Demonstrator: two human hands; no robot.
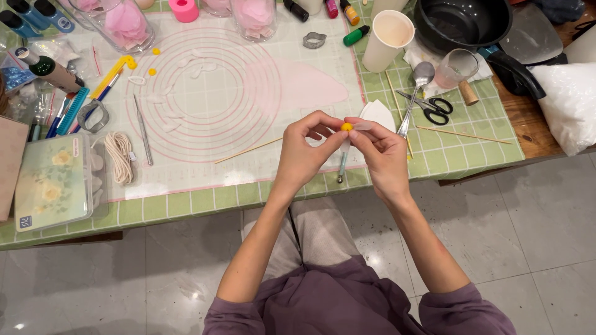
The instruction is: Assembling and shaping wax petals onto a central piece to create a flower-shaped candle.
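Both hands pinch a small round yellow ball (346, 126) above the near edge of the green checked surface (186, 201): left hand (304, 152) and right hand (382, 155) each clenched on it, hiding what lies beneath. A clear glass jar (124, 25), cut off at the top, holds pink petals.

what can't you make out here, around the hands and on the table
Head view only:
- yellow ball: mostly covered by the fingertips of left hand and right hand; how it sits on its stick is hidden.
- glass jars: tops cut off by the upper edge.
- black pot: cut by the upper edge.
- white petals: too small and pale to count.
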